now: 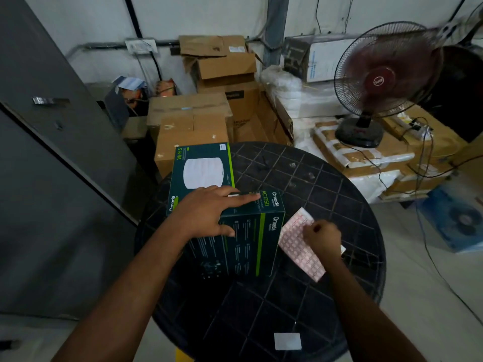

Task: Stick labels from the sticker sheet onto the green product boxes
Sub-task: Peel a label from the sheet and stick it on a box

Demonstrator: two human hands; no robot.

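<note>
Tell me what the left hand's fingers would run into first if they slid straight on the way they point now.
The left hand lies flat on the green box, fingers pointing right. They would likely pass the AC1350 print, drop off the box's right edge and reach bare round table. The sticker sheet sits nearer, probably off that line.

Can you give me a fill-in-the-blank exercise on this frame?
1. The left hand rests with straight fingers on top of the nearer green ____.
2. The right hand pinches at the pink ____ lying on the table, beside the box.
3. Behind the table, to the right, a ____ with a red hub stands on wrapped parcels.
4. Both boxes stand on a round, dark ____.

Missing words: box; sticker sheet; fan; table
</note>
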